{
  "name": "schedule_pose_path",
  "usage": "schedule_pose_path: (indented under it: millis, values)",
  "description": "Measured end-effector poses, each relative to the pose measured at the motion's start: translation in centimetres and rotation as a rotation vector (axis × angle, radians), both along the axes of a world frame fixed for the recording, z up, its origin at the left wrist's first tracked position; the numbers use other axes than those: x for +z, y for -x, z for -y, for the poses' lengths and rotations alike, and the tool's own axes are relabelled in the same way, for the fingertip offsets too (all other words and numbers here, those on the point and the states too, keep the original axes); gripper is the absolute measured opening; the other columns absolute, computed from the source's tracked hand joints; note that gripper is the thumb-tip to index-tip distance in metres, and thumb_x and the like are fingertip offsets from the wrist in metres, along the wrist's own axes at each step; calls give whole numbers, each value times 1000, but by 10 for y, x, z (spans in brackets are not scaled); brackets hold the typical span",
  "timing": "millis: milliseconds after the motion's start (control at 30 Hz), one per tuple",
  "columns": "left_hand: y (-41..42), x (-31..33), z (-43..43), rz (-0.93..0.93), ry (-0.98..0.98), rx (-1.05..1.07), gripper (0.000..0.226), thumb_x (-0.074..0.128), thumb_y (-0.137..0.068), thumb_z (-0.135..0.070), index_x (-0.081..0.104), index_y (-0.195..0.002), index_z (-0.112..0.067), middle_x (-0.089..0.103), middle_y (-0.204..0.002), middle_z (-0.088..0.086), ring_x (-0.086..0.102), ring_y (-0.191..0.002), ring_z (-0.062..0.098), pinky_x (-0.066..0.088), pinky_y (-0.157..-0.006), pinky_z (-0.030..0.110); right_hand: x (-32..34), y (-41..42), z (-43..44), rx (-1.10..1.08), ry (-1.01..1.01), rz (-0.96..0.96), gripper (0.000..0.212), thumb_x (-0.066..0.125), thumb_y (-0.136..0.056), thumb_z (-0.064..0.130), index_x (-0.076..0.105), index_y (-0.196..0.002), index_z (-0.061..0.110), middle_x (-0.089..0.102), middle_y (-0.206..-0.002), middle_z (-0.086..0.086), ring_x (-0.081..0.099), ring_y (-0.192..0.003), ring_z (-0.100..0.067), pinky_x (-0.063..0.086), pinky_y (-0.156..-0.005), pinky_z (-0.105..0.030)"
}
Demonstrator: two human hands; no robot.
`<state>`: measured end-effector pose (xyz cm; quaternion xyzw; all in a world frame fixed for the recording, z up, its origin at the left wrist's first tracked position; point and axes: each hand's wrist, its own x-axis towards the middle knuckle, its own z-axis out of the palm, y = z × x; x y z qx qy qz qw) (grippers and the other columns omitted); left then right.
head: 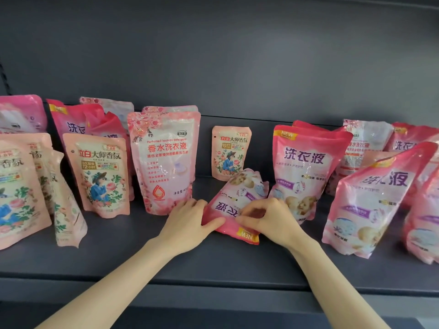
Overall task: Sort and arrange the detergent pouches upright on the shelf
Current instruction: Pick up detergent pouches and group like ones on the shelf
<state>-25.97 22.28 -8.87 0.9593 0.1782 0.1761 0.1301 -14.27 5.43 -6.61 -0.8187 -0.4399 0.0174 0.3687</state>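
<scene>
Pink pouch (pixel 237 205), flat and inverted on the shelf (pixel 213 264), is held at its near end by curled fingers of left hand (pixel 187 222) and right hand (pixel 268 219). Righting is judged in hand; it must be turned and stood beyond the fingers, beside the matching pouch (pixel 306 172) to their right.

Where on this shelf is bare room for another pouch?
Bare shelf runs along the front edge. A gap sits between the tall rose pouch and the NEW pouch, holding only the lying pouch and small pouch. Both ends are crowded.
</scene>
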Motion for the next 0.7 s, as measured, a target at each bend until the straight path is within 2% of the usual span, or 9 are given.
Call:
schedule_pose_path:
  millis: [133, 267, 367, 433, 533, 600, 700]
  values:
    - [-1, 4, 1, 76, 194, -55, 47, 67, -81, -46, 54, -119, -21, 59, -118, -5, 54, -108, 13, 42, -91, 28, 1, 0, 4, 50, 36, -29, 19, 81, -70, 36, 73, -85, 26, 71, -92, 15, 61, -92, 4, 48, -87, -19]
    - [2, 8, 6, 181, 372, -71, 40, 78, -73, -31, 58, -107, -23, 60, -94, -13, 58, -92, 6, 46, -84, 24, 1, 3, 8, 130, 92, -76, 37, 85, -64, 37, 72, -97, 27, 66, -106, 18, 56, -103, 5, 43, -98, -24]
    - [5, 12, 6, 268, 543, -102, 31, 81, -72, -20, 61, -95, -23, 64, -88, -8, 60, -86, 8, 47, -79, 22, 3, 7, 12, 181, 157, -158, 55, 87, -61, 35, 65, -111, 34, 48, -130, 24, 40, -122, 7, 29, -106, -21]
    - [7, 14, 4, 332, 664, -119, 27, 82, -69, -13, 64, -87, -24, 67, -84, -2, 62, -80, 10, 48, -75, 19, 2, 10, 17, 186, 194, -176, 62, 87, -62, 34, 60, -118, 38, 40, -136, 27, 31, -127, 9, 23, -106, -20]
    - [10, 18, 3, 394, 760, -135, 25, 82, -68, -10, 69, -85, -22, 70, -81, 0, 64, -73, 6, 50, -68, 14, -2, 15, 23, 135, 76, -100, 51, 82, -69, 30, 65, -116, 34, 56, -128, 23, 45, -121, 10, 31, -103, -15]
    - [12, 20, 4, 412, 793, -177, 24, 80, -70, -9, 71, -87, -23, 70, -84, 1, 64, -75, 5, 51, -68, 15, -2, 21, 25, 102, -3, -33, 36, 77, -77, 26, 69, -113, 28, 65, -112, 23, 55, -109, 11, 38, -93, -5]
    - [15, 23, 9, 426, 809, -242, 22, 79, -73, -13, 73, -92, -23, 68, -93, 3, 65, -83, 13, 52, -72, 18, 2, 28, 25, 87, -124, 49, 17, 68, -86, 20, 75, -102, 22, 69, -90, 24, 66, -86, 0, 49, -77, -11]
